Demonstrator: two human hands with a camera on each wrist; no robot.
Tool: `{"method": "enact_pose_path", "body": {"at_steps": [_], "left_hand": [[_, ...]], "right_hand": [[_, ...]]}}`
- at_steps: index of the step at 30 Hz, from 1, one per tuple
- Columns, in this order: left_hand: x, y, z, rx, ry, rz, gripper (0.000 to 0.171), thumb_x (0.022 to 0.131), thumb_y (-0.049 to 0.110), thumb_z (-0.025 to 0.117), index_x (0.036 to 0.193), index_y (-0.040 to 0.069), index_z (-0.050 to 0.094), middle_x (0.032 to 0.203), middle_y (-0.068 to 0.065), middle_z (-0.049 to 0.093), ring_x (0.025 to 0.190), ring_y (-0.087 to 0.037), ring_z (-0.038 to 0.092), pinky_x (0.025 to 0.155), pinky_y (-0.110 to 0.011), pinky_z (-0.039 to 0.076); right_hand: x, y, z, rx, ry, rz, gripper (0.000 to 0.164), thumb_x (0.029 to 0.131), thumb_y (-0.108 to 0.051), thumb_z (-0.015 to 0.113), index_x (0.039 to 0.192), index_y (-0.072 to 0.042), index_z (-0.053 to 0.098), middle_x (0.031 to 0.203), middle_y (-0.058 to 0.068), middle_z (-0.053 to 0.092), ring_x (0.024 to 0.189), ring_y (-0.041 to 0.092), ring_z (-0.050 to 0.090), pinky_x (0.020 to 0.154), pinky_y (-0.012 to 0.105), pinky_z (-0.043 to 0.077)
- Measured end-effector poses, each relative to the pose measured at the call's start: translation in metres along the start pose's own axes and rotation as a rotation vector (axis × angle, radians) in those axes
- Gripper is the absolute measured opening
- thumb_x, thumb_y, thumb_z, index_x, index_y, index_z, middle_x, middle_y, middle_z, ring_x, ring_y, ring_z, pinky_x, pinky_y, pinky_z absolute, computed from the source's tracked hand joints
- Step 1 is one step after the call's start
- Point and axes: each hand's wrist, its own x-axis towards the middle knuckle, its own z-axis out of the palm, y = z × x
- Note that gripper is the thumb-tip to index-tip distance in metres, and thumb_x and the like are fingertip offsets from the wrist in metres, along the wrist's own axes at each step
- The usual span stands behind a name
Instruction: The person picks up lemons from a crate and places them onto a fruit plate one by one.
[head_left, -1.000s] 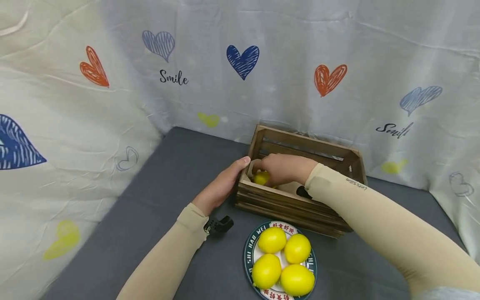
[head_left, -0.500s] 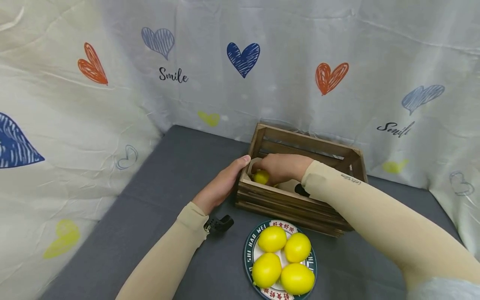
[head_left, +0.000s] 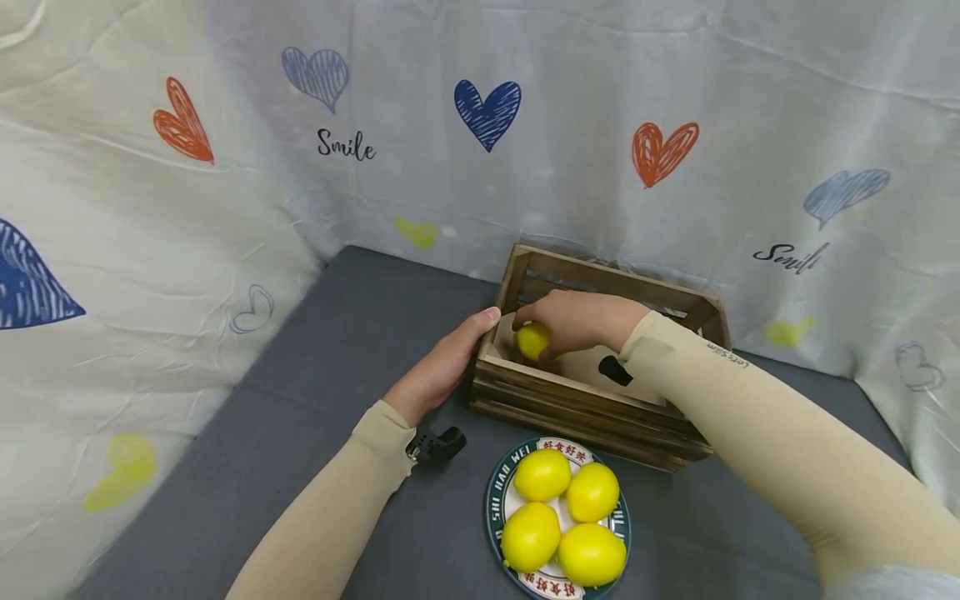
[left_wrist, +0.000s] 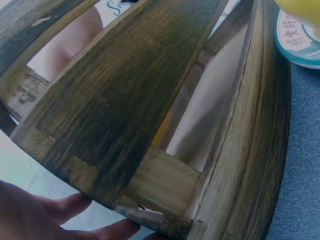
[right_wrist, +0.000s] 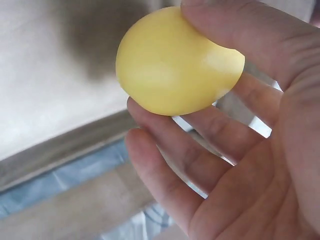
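A brown slatted wooden crate (head_left: 570,418) stands at the back of the table. My left hand (head_left: 441,367) holds its left end, thumb at the top rim; in the left wrist view the fingers (left_wrist: 107,230) lie against the outer slats. Inside the crate, my right hand (head_left: 581,321) grips a yellow lemon (head_left: 533,341) near the left end. The right wrist view has this lemon (right_wrist: 170,65) between the thumb and fingertips, above the pale crate bottom.
In front of the crate, a round plate (head_left: 494,500) with a dark green lettered rim carries several lemons (head_left: 531,536). A white curtain (head_left: 420,108) printed with hearts hangs behind and to the left of the grey tabletop (head_left: 322,375).
My right hand has risen slightly inside the crate and shifted right with the lemon, showing more of the crate's bottom. The left hand stays at the crate's end.
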Motion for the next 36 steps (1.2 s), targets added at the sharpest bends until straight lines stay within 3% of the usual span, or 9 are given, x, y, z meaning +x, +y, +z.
{"method": "enact_pose_path", "body": {"at_steps": [6,12,20,36], "left_hand": [[0.0,0.0,-0.001,0.008,-0.006,-0.019,0.087,0.107,0.075,0.039,0.175,0.026,0.017,0.183,0.002,0.01,0.171,-0.021,0.006,0.139,-0.056,0.01],[0.002,0.003,0.001,0.01,-0.014,-0.027,0.086,0.107,0.073,0.039,0.175,0.026,0.015,0.184,0.002,0.008,0.171,-0.021,0.005,0.139,-0.054,0.011],[0.005,0.002,0.002,-0.038,-0.008,-0.044,0.089,0.105,0.072,0.042,0.176,0.028,0.01,0.182,-0.004,0.013,0.167,-0.029,0.019,0.136,-0.058,0.017],[0.007,-0.001,0.001,-0.033,-0.004,-0.042,0.09,0.104,0.074,0.041,0.176,0.029,0.01,0.181,-0.011,0.018,0.165,-0.034,0.026,0.135,-0.062,0.021]], "right_hand": [[-0.018,-0.002,-0.007,0.011,0.061,0.017,0.06,0.094,-0.021,0.085,0.15,-0.017,0.063,0.13,0.006,0.073,0.106,0.025,0.067,0.096,0.044,0.06],[-0.05,-0.002,-0.006,0.0,0.107,0.059,0.059,0.094,-0.019,0.085,0.149,-0.019,0.064,0.134,0.007,0.073,0.107,0.026,0.067,0.098,0.046,0.06],[-0.092,-0.004,-0.005,0.031,0.16,0.132,0.057,0.093,-0.019,0.085,0.148,-0.019,0.065,0.132,0.005,0.073,0.106,0.025,0.066,0.097,0.046,0.059],[-0.174,-0.024,0.001,-0.001,0.266,0.191,0.056,0.095,-0.024,0.084,0.147,-0.029,0.065,0.138,-0.001,0.07,0.107,0.022,0.065,0.092,0.045,0.059]]}}
